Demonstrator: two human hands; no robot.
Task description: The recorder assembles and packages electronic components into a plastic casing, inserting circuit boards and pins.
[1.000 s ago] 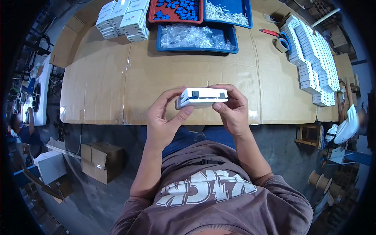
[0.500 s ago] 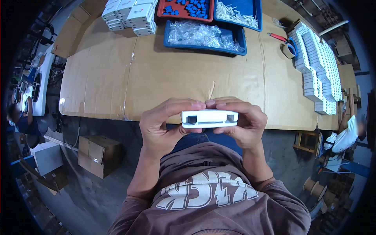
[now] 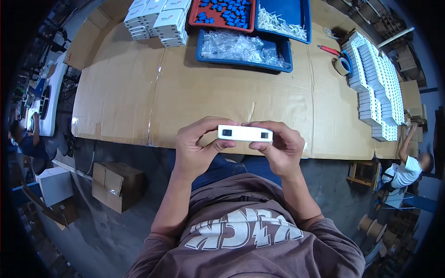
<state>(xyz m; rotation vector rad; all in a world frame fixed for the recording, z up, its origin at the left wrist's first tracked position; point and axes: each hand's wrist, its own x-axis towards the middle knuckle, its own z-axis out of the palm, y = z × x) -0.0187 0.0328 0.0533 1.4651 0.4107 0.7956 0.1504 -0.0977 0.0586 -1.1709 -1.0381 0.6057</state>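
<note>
Both hands hold a small white plastic box (image 3: 245,134) between them, just in front of the table's near edge. Its narrow side faces up at me, with a dark rectangular opening near each end. My left hand (image 3: 197,143) grips the left end, thumb below and fingers along the far side. At the right end my right hand (image 3: 283,147) pinches it the same way. The two hands' fingertips come close together behind the box. Its broad faces are mostly hidden.
On the cardboard-covered table (image 3: 232,95) stand a blue tray of clear plastic pieces (image 3: 244,65), a red tray of blue parts (image 3: 204,23) and a blue tray of white sticks (image 3: 296,39). White boxes (image 3: 169,21) are stacked far left, more white stacks (image 3: 375,88) at right beside a tape roll (image 3: 343,66).
The white box's two halves, apart by a gap before, now sit together, and the box looks thinner. My hands have drawn slightly closer to each other. At right a person's arm has shifted.
</note>
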